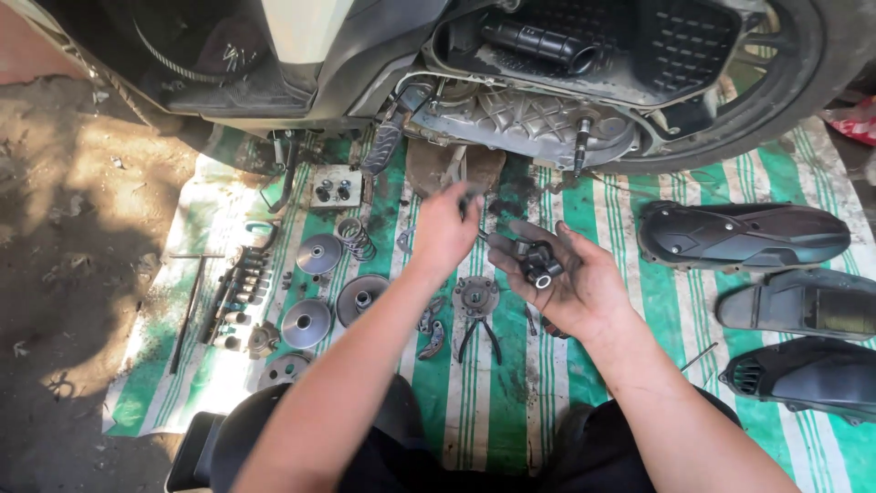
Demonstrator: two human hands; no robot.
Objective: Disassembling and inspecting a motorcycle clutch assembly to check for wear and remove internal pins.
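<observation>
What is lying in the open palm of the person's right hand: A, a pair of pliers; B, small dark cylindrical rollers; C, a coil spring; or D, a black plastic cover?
B: the right hand lies palm up with small dark cylindrical rollers resting in it; the coil spring and pliers lie on the striped mat.

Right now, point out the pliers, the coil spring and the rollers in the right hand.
pliers (pixel 477 336), head view, on the handles
coil spring (pixel 357 239), head view, mid coils
rollers (pixel 540 266), head view, top of the cluster in the palm
</observation>
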